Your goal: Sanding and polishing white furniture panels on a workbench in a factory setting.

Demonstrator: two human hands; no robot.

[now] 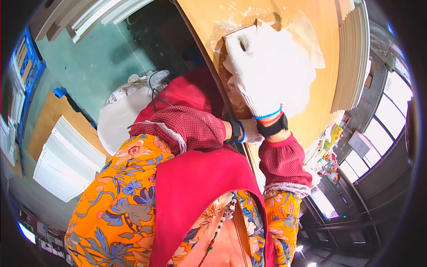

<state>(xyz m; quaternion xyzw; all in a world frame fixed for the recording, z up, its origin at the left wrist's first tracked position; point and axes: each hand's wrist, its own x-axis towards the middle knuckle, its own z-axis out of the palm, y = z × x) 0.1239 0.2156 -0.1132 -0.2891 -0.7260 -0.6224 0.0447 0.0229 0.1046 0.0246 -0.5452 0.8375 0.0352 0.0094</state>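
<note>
My right hand (pixel 267 71), in a white knit glove with a black wrist strap, presses on a large tan board (pixel 213 22) smeared with white dust. A small tan block (pixel 267 20) shows just above its fingers, and the hand seems closed over it. My left hand (pixel 251 132), also gloved in white, sits at the board's dark near edge, just under my right wrist and mostly hidden by it. Whether it grips the edge is not clear. Both forearms wear red checked sleeve covers over an orange flowered top and a red apron.
A stack of thin pale boards (pixel 351 58) lies at the board's right end. On the green floor to the left are a full white sack (pixel 120 111), stacks of white panels (pixel 66 164) and a blue frame (pixel 26 66). Windows (pixel 391 102) line the right side.
</note>
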